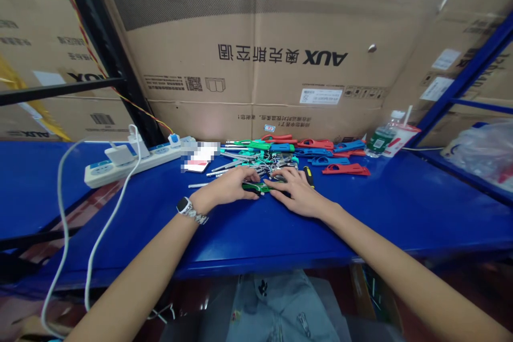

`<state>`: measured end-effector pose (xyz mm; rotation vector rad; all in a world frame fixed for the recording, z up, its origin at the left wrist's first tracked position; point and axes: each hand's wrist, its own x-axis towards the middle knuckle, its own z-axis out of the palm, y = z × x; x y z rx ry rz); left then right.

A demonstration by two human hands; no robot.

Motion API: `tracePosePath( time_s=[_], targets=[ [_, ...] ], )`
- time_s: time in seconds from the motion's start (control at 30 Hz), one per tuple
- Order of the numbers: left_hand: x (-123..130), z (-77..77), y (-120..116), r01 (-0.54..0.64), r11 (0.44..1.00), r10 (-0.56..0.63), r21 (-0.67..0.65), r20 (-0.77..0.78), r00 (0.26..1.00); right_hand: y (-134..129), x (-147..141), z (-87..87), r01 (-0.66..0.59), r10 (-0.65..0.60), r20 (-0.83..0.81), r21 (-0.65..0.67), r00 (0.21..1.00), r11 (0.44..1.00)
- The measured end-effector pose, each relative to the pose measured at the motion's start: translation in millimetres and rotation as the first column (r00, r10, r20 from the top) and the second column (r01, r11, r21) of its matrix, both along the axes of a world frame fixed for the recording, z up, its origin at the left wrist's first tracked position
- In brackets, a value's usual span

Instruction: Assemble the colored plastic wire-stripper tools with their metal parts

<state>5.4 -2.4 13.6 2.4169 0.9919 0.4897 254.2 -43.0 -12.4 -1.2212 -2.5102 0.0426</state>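
Observation:
A green plastic piece with a metal tube (pixel 262 187) lies on the blue table between my hands. My left hand (pixel 234 186), with a watch on its wrist, is closed round the left part of this piece. The fingers of my right hand (pixel 294 190) are bent over its right end and touch it. Just behind them is a heap of metal parts and green pieces (pixel 264 159). A yellow and black tool (pixel 308 176) lies beside my right hand. Red (pixel 346 169) and blue (pixel 331 161) plastic casings are spread to the right of the heap.
A white power strip (pixel 102 172) with plugs and white cables runs along the left. A bottle (pixel 378 141) and a cup with a straw (pixel 401 139) stand at the back right. Large cardboard boxes (pixel 256 21) rise behind the table. A plastic bag (pixel 484 152) sits far right.

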Motion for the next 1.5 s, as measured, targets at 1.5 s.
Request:
tracePosePath(
  time_s=[1.5],
  targets=[
    [7,-1.7,-4,-0.049,0.986,0.071,0.161,-0.135,0.988,4,-14,-8.9,-0.182,0.195,-0.032,0.233,0.98,0.955]
  ],
)
